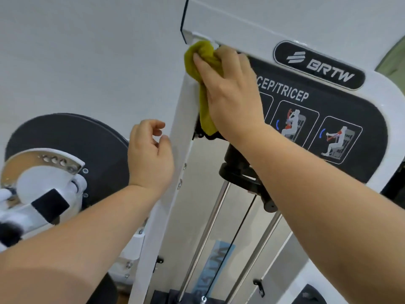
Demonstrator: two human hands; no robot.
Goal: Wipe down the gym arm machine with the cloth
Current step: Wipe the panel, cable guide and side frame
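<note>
A white gym arm machine (252,29) fills the view, with a black BICEP/TRICEP label panel at its upper right. My right hand (230,93) grips a bunched olive-green cloth (200,60) and presses it against the top left corner of the frame, where the upright post meets the top bar. The cloth's tail hangs down under my palm. My left hand (150,154) hovers beside the white upright post (175,172), fingers loosely curled, holding nothing.
A large dark round pulley disc (92,137) with a white pivot arm and a holed metal plate (61,163) sits at the left. Two chrome guide rods (210,227) and a black cable run down inside the frame. A pale wall lies behind.
</note>
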